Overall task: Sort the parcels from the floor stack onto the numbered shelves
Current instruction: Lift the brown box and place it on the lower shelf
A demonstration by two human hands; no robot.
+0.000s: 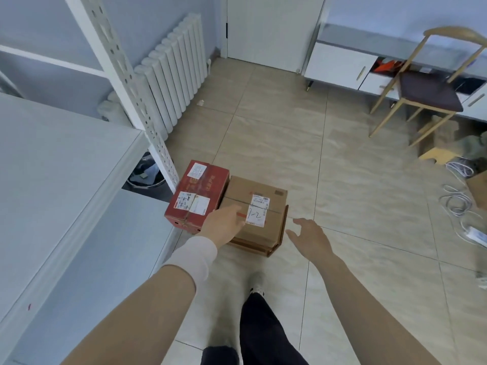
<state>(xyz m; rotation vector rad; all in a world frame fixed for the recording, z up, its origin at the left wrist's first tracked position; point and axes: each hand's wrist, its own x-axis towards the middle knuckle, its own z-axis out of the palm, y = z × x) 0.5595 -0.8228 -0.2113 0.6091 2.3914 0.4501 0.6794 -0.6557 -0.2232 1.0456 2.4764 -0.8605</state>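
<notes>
Perhaps three parcels, two hands

Floor: beige tiles.
On it: red box beside the stacked brown boxes, touching; chair; loose white cables.

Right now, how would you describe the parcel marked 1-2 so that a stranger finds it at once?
Find the white shelf upright on the left; two parcels sit on the tiled floor at its foot. Take the plain brown cardboard box on the right, under the left hand. Unlike the red box beside it, its white label reads 1-2.
</notes>
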